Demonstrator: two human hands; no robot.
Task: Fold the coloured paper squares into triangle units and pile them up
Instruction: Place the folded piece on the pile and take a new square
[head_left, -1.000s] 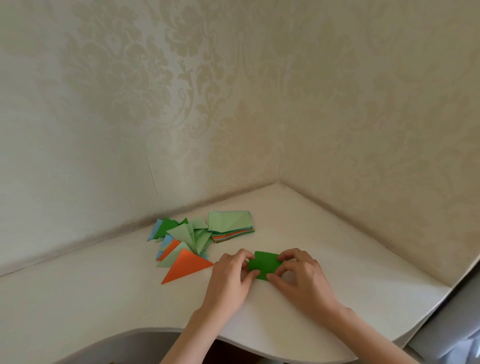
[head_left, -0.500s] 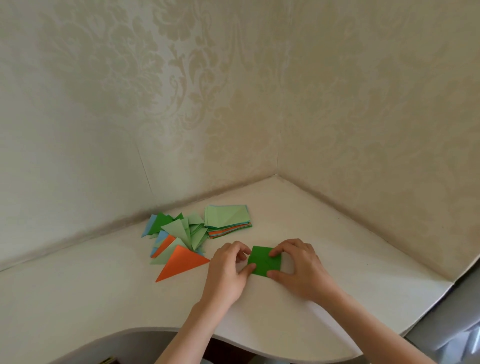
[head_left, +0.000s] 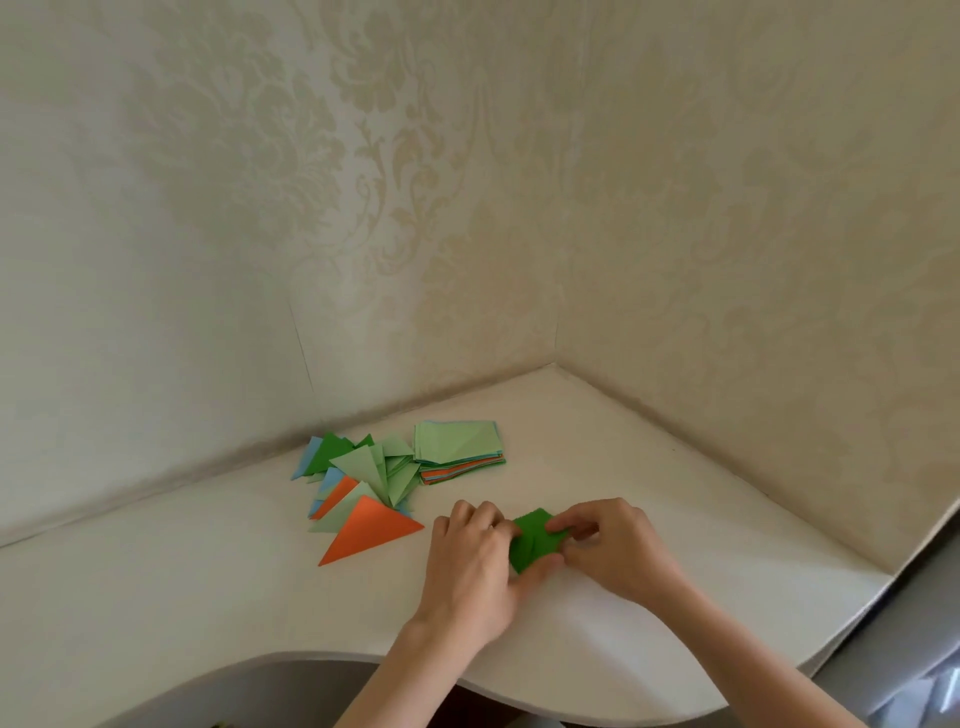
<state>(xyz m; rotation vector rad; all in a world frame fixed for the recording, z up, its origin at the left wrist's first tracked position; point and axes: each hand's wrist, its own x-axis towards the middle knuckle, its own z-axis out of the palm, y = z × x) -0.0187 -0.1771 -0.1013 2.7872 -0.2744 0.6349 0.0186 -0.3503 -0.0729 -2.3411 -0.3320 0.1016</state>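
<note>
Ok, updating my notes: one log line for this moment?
step: folding | left hand, right hand: pinching dark green paper piece | folded paper triangles pile: left

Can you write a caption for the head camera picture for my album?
Both hands, left and right, fold a dark green paper beside finished triangles.

1. Desk (head_left: 675, 519) sits in a wall corner (head_left: 556, 358); curved front edge nearest the person.
2. Stack of paper squares (head_left: 457, 444) lies toward the back edge, left of the corner.
3. Pile of folded triangles (head_left: 363, 483) just left of the stack, touching it, spreading toward the front.
4. One large triangle (head_left: 371, 535) on the pile's front side.
5. Paper being folded (head_left: 535, 540) right of that triangle, between left hand (head_left: 472, 566) and right hand (head_left: 613, 551); probably resting on the desk.
</note>
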